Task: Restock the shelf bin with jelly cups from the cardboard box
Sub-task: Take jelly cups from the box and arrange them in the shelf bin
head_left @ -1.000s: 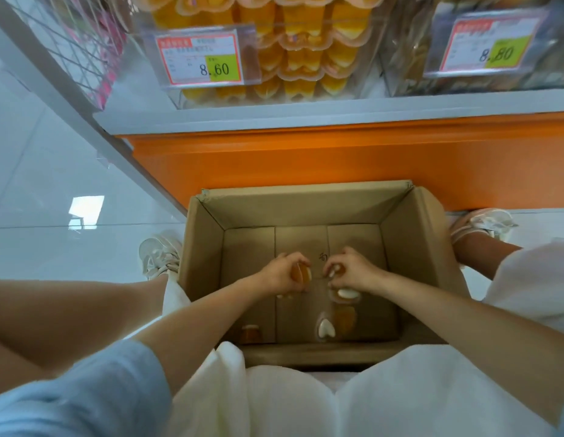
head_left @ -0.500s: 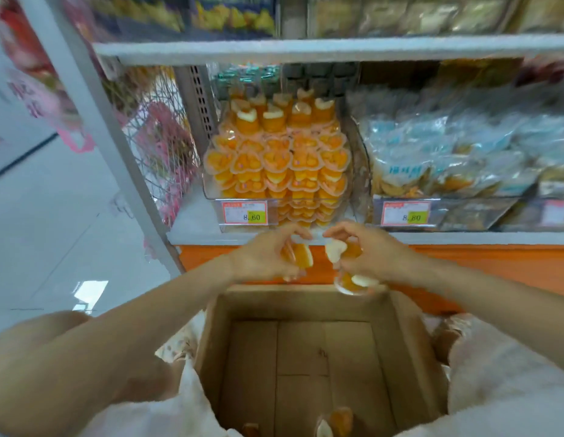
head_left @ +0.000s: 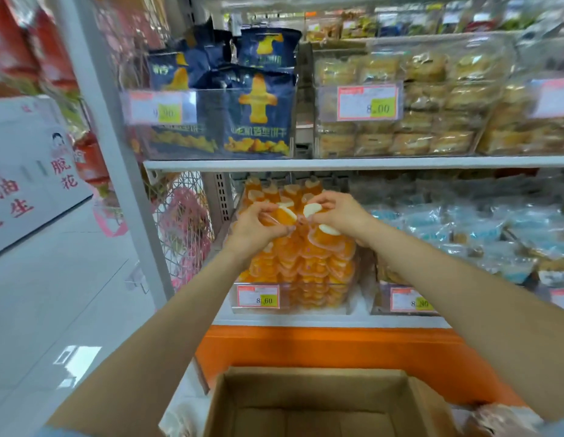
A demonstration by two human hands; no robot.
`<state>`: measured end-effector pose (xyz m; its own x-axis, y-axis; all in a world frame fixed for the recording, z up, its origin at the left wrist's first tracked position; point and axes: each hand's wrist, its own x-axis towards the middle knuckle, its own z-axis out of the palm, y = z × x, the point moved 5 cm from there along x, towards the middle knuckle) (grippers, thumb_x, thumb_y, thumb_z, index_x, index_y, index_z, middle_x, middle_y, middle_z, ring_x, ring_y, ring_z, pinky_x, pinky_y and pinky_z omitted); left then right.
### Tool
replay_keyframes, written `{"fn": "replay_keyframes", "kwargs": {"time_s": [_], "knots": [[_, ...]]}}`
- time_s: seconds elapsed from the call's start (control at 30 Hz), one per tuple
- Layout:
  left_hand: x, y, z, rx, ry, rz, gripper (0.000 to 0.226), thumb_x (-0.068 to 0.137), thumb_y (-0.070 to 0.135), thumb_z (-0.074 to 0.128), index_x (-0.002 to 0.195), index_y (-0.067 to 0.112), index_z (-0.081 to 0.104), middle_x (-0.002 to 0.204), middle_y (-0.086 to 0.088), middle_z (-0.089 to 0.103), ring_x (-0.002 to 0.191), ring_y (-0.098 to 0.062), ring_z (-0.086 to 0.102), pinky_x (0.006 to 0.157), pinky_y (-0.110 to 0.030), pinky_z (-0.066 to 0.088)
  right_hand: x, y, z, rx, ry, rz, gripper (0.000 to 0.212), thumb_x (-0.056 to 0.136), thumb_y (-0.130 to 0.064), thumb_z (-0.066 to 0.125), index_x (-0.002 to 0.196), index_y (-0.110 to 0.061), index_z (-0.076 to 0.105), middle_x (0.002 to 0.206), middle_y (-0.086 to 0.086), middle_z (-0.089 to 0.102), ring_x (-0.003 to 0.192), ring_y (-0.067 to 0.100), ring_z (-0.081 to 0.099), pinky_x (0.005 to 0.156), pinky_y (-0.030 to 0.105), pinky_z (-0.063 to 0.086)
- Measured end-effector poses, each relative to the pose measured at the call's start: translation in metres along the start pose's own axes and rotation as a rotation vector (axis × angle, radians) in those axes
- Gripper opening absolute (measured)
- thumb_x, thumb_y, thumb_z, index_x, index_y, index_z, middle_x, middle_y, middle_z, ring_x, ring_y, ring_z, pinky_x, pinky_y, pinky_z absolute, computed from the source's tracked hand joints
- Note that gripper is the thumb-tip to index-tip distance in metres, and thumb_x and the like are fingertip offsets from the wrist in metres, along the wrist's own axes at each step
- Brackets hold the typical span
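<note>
jelly cups (head_left: 282, 216) reach the shelf bin (head_left: 318, 307): a second ago both hands were down in the cardboard box (head_left: 306, 372) gathering them, half a second ago they had risen to the shelf's front edge, and now they hover together over the top of the bin's orange heap. the left hand (head_left: 255, 228) pinches one orange cup by its rim. the right hand (head_left: 340, 212) is curled around what look like two more, one white lid showing at the fingertips and another below the palm. none has been let go yet. the carry appears finished, and what remains is to set the cups on the pile. the bin, with its price tag (head_left: 258, 299) on the clear front, already looks heaped near its top, so loose cups could slide off. the box stands on the floor directly below the shelf (head_left: 306, 320); a few cups lay in it a second ago, so likely another trip follows.
</note>
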<state>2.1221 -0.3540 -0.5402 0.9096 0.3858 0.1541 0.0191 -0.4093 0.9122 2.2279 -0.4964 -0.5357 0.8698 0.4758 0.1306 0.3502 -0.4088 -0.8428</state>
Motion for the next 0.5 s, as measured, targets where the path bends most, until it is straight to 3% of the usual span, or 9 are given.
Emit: {"fn": "replay_keyframes", "kwargs": {"time_s": [0.13, 0.3, 0.5], "knots": [[0.021, -0.002, -0.002, 0.020, 0.014, -0.007, 0.049, 0.075, 0.020, 0.077, 0.118, 0.016, 0.055, 0.087, 0.003, 0.051, 0.091, -0.016, 0.052, 0.073, -0.026, 0.043, 0.021, 0.006, 0.005, -0.125, -0.066, 0.026, 0.040, 0.075, -0.020, 0.078, 0.113, -0.020, 0.066, 0.128, -0.002, 0.054, 0.115, 0.017, 0.053, 0.097, 0.031, 0.047], [0.037, -0.007, 0.001, -0.022, 0.006, 0.007, 0.040, 0.076, 0.014, 0.076, 0.112, 0.008, 0.059, 0.097, 0.002, 0.059, 0.084, -0.005, 0.053, 0.065, -0.011, 0.043, 0.026, 0.014, -0.008, -0.339, -0.040, 0.045, 0.054, 0.074, -0.030, 0.079, 0.124, -0.022, 0.061, 0.134, 0.002, 0.053, 0.118, 0.021, 0.052, 0.093, 0.029, 0.045], [0.042, -0.016, 0.001, 0.044, 0.045, 0.044, 0.043, 0.076, 0.017, 0.076, 0.114, 0.008, 0.058, 0.102, 0.000, 0.058, 0.090, -0.010, 0.054, 0.065, -0.011, 0.046, 0.029, 0.020, -0.016, -0.319, 0.075, -0.038, 0.045, 0.077, -0.033, 0.076, 0.118, -0.019, 0.064, 0.120, 0.002, 0.063, 0.101, 0.014, 0.058, 0.080, 0.022, 0.045]]}}
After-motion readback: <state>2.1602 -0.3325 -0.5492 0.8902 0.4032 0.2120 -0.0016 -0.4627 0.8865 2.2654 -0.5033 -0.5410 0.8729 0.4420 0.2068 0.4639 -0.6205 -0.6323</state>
